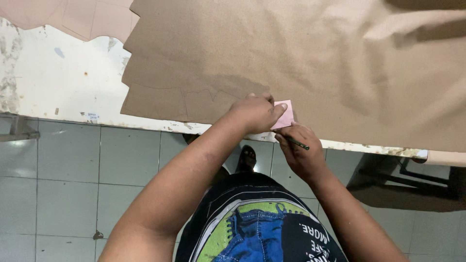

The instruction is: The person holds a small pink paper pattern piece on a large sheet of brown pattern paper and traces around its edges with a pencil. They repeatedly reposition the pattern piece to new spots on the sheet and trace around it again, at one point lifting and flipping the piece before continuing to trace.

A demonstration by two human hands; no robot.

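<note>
A large sheet of brown material (291,58) lies spread over a worn white table (58,82), with faint traced outlines near its front edge. A small pink template piece (285,115) rests on the sheet at the table's near edge. My left hand (255,112) presses down on this pink piece with its fingers closed over it. My right hand (301,153) is just below it and grips a thin dark green pen (297,143), whose tip points toward the pink piece's lower edge.
A lighter pinkish sheet with a jagged cut edge (73,17) lies at the table's far left. Below the table is a grey tiled floor (73,184). A dark metal frame (417,174) stands under the table on the right. My sandalled foot (246,157) shows on the tiles.
</note>
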